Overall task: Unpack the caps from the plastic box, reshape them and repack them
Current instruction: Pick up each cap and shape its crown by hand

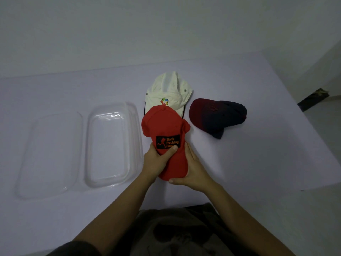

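The left hand (155, 161) is wrapped round the near end of the red cap (162, 124), thumb pressed flat on the black embroidered patch (168, 142). The right hand (193, 169) cups the other side, fingers laid along the fabric and thumb hooked under the brim's edge. Between them the cap is held just above the table (258, 163), crown pointing away from the person.

It looks light and soft. The cotton crown is creased and would give under any push, so I'd judge the brim the only stiff part and the sensible place to grip while the crown is pressed back out (the patch adds a little body at the front).

Just beyond it lies a cream cap (171, 89), thin and crinkled, its near part hidden by the red crown. To the right, apart from both, a dark cap (217, 115) with a maroon brim sits slumped. On the left the clear plastic box (108, 148) lies open with nothing in it, glossy and round-cornered, with its lid (51, 154) folded out flat beside it.
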Available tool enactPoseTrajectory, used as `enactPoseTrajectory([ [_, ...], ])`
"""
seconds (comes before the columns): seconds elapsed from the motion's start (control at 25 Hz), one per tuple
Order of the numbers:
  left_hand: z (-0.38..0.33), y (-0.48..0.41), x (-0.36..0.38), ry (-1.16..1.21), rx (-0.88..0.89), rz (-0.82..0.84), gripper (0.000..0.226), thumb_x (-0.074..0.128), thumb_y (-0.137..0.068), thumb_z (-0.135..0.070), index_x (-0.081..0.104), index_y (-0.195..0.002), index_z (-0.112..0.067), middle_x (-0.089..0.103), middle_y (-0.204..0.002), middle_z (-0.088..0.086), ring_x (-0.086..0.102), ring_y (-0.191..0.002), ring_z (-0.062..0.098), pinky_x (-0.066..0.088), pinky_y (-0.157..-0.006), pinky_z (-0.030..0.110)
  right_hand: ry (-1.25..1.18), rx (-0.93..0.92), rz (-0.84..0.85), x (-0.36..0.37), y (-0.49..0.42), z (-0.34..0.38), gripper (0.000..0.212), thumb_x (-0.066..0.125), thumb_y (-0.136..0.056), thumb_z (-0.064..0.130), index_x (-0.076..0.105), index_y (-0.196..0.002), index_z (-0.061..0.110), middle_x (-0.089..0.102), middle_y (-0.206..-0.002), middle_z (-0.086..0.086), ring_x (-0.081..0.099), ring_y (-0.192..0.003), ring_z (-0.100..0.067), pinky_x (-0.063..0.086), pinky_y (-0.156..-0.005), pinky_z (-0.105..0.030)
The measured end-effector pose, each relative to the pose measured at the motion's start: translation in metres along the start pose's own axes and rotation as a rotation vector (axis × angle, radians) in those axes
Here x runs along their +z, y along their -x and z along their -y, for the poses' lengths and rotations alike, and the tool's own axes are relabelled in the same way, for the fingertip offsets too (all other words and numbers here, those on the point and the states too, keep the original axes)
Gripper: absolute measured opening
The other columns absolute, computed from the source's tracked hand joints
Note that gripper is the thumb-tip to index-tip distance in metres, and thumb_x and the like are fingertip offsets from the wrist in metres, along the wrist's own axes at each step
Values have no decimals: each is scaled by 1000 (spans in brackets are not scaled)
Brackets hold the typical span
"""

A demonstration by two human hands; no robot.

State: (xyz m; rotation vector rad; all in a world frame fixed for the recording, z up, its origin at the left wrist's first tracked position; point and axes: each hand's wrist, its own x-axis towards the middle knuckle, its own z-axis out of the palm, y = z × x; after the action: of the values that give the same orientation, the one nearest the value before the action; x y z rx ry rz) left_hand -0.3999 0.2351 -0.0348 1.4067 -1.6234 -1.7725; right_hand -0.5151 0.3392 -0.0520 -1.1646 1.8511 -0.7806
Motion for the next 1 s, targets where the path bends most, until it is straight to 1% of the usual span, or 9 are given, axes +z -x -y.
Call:
enactPoseTrajectory([
  [0.12, -5, -3, 2, -46, 38, 37, 48, 70, -78, -41, 48, -119, -28, 61, -103, -11, 60, -90, 5, 47, -71, 16, -66, -11, 6, -1, 1, 0, 119, 85, -57, 49, 8, -147, 38, 33, -147, 11, 40, -131, -7, 44, -104, -44],
  [0.2, -7, -5, 1, -62, 57, 90, 48, 68, -81, -39, 49, -123, -26, 62, -106, -8, 61, -92, 6, 47, -72, 16, -124, -22, 11, -3, 3, 2, 110, 85, -61, 39, 15, -145, 38, 39, -141, 13, 44, -126, -3, 46, -103, -39],
  [0.48, -12, -10, -2, -35, 19, 71, 62, 70, -77, -45, 44, -130, -25, 62, -114, -7, 62, -103, 12, 51, -81, 24, -188, 8, -44, -6, -1, 3, 118, 85, -63, 30, 6, -150, 31, 19, -152, 12, 31, -133, -4, 37, -102, -23],
  [0.6, -11, -9, -7, 26, 15, 71, 68, 70, -79, -42, 38, -135, -25, 57, -122, -7, 59, -109, 12, 51, -91, 33, -693, 123, -135, -14, -2, 3, 86, 68, -79, -1, 22, -148, 24, 34, -149, -2, 46, -126, -11, 49, -90, -23],
  [0.68, -12, -6, -8, 166, -34, 64, 62, 65, -86, -31, 34, -139, -20, 54, -127, -2, 57, -113, 15, 50, -95, 36, -1067, 177, -245, -19, -6, 6, 68, 53, -84, -11, 32, -144, 13, 49, -140, -11, 54, -120, -20, 54, -87, -27],
  [0.76, -14, -4, -7, 436, -173, -17, 45, 52, -95, -21, 40, -136, -8, 58, -124, 6, 56, -116, 23, 49, -95, 36, -1314, 202, -312, -20, -8, 11, 52, 46, -90, -3, 40, -140, 10, 54, -136, -12, 56, -119, -22, 55, -87, -28],
  [0.84, -21, -1, -6, 611, -360, -49, 28, 42, -99, -20, 59, -116, -7, 66, -107, 8, 62, -107, 26, 52, -82, 33, -1398, 229, -322, -22, -7, 18, 35, 38, -99, 13, 51, -131, 15, 61, -128, -7, 60, -114, -18, 56, -85, -29],
  [0.92, -30, 3, -7, 635, -521, -17, 28, 39, -99, -31, 64, -102, -17, 67, -93, 3, 64, -86, 19, 51, -69, 32, -1396, 291, -313, -28, -5, 24, 33, 33, -102, 28, 56, -124, 20, 66, -118, -2, 62, -109, -16, 58, -81, -28],
  [1.0, -36, 2, -7, 621, -521, -31, 37, 34, -100, -38, 62, -112, -17, 68, -105, 5, 63, -89, 20, 51, -71, 36, -1349, 437, -330, -33, -8, 30, 37, 31, -102, 33, 57, -122, 17, 67, -109, -3, 63, -102, -16, 59, -73, -26],
])
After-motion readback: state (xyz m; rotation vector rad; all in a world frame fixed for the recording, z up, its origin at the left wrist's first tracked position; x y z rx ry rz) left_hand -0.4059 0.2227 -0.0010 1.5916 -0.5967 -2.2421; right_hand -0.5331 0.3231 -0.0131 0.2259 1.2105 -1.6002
